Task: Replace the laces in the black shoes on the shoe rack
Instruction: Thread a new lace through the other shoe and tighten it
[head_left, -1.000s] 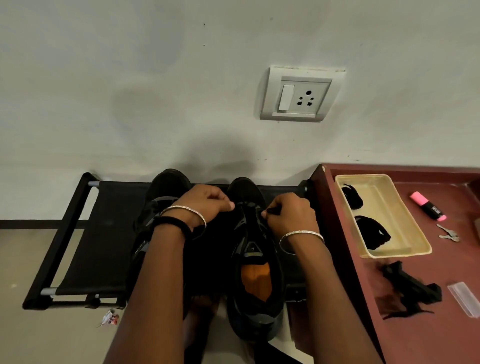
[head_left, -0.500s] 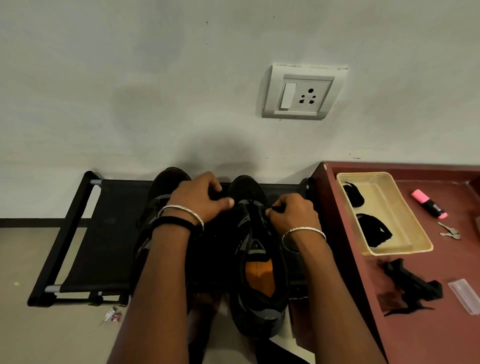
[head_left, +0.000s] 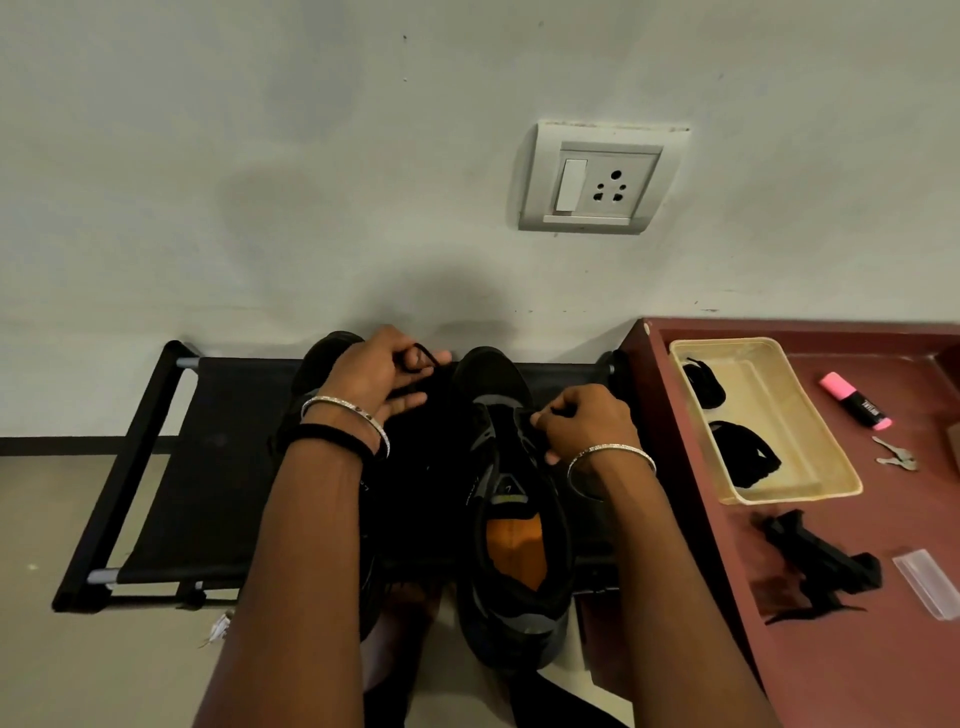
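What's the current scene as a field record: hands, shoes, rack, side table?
left hand: grips a loop of black lace above the shoes
right hand: pinches black lace at the eyelet edge of the orange-insole shoe
other shoe: mostly hidden under the left arm
shoe rack: black, holds both shoes, against the wall
tray: on the red table, two black lace bundles inside
loose on table: pink highlighter, keys
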